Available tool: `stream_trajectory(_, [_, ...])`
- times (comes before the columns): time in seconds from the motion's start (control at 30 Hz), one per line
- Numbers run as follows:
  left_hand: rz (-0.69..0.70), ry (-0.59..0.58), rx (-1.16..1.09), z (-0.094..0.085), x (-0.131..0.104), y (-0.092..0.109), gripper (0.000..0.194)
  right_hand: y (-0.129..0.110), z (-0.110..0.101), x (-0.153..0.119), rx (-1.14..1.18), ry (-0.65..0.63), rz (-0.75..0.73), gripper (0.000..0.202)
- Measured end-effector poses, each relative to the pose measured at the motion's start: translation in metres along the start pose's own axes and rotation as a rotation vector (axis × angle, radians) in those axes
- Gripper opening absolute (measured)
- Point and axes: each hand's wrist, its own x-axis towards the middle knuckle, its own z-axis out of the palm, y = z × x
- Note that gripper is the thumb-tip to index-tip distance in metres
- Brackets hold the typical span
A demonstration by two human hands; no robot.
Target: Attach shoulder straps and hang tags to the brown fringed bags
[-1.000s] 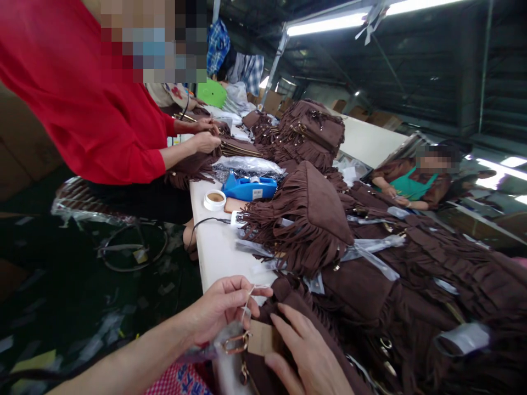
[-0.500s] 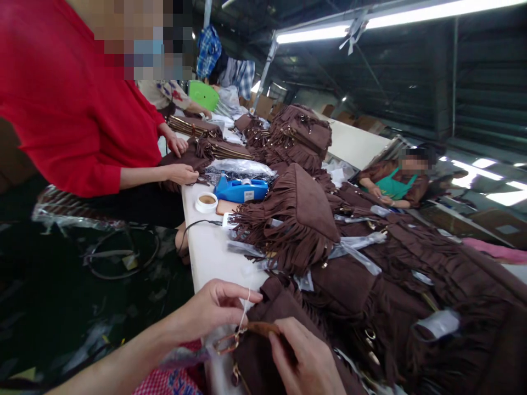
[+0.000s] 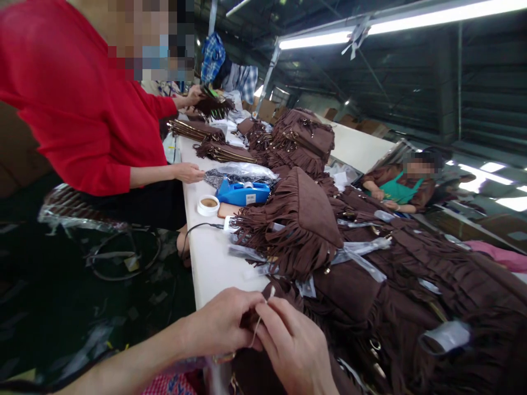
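My left hand (image 3: 226, 322) and my right hand (image 3: 288, 343) meet over a brown bag (image 3: 255, 370) at the table's near edge. Both have their fingers pinched together. A thin pale string (image 3: 256, 329) runs between the fingertips, its end sticking up above them. Something small and brown shows partly between the hands, mostly hidden by the fingers. A fringed brown bag (image 3: 317, 203) lies on the pile just beyond.
Fringed bags (image 3: 444, 263) cover the table's right side. A blue tape dispenser (image 3: 242, 192) and round white container (image 3: 208, 205) stand on the white table (image 3: 214, 274). A person in red (image 3: 82, 109) is at the left; another in a green apron (image 3: 399, 189) is across.
My hands have come together, and the metal clasp between them is now mostly hidden. The person in red has raised one hand, holding a fringed brown piece farther back.
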Motion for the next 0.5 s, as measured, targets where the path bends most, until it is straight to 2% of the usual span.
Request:
stream_trajectory(0.13, [-0.017, -0.054, -0.221, -0.001, -0.001, -0.004, 0.007, 0.003, 0.0, -0.008, 0.137, 0.017, 0.07, 0.026])
stream_trajectory(0.2, [-0.06, 0.015, -0.349, -0.002, -0.001, -0.01, 0.004, 0.01, 0.0, -0.02, 0.161, 0.014, 0.115, 0.023])
stream_trajectory(0.27, [-0.09, 0.184, -0.512, -0.005, 0.0, -0.018, 0.01, 0.017, 0.002, -0.037, 0.19, -0.063, 0.122, 0.023])
stream_trajectory(0.37, [-0.061, 0.505, -0.728, -0.016, 0.0, -0.031, 0.024, 0.021, 0.008, -0.064, 0.202, -0.185, 0.061, 0.02])
stream_trajectory(0.43, [-0.013, 0.72, -0.79, -0.03, -0.001, -0.037, 0.03, 0.021, 0.013, -0.08, 0.162, -0.197, 0.042, 0.046])
stream_trajectory(0.5, [0.026, 0.878, -0.744, -0.045, -0.003, -0.042, 0.032, 0.022, 0.018, -0.089, 0.137, -0.21, 0.054, 0.067])
